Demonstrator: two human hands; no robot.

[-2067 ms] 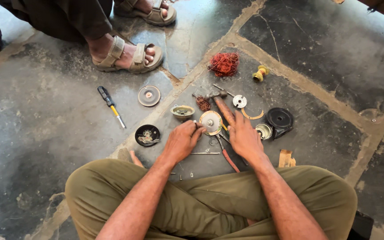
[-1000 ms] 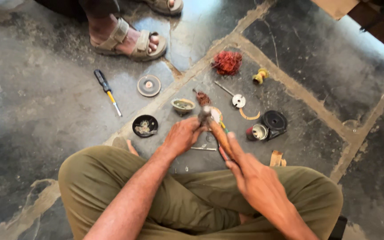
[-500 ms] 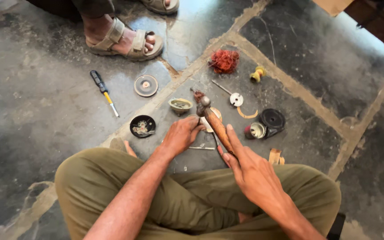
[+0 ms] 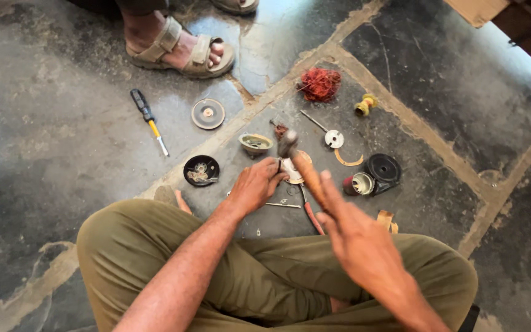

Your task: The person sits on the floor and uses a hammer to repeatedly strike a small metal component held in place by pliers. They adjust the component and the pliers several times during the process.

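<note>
I sit cross-legged on a stone floor. My left hand (image 4: 256,184) rests its fingers on a small pale round part (image 4: 291,173) lying on the floor and steadies it. My right hand (image 4: 354,237) is closed around the wooden handle of a small hammer (image 4: 289,145). The metal head hangs just above the round part and looks blurred. A red-handled tool (image 4: 312,216) lies on the floor under my right hand.
Around the part lie a small metal bowl (image 4: 255,143), a black dish of small pieces (image 4: 201,170), a grey disc (image 4: 208,114), a screwdriver (image 4: 149,121), a tangle of red wire (image 4: 321,83), a yellow spool (image 4: 365,104) and a black cap (image 4: 383,168). Another person's sandalled foot (image 4: 179,46) stands at the top.
Both hands were on the round part at first. My right hand has since taken up the hammer and holds it over the part, while my left hand stays on the part.
</note>
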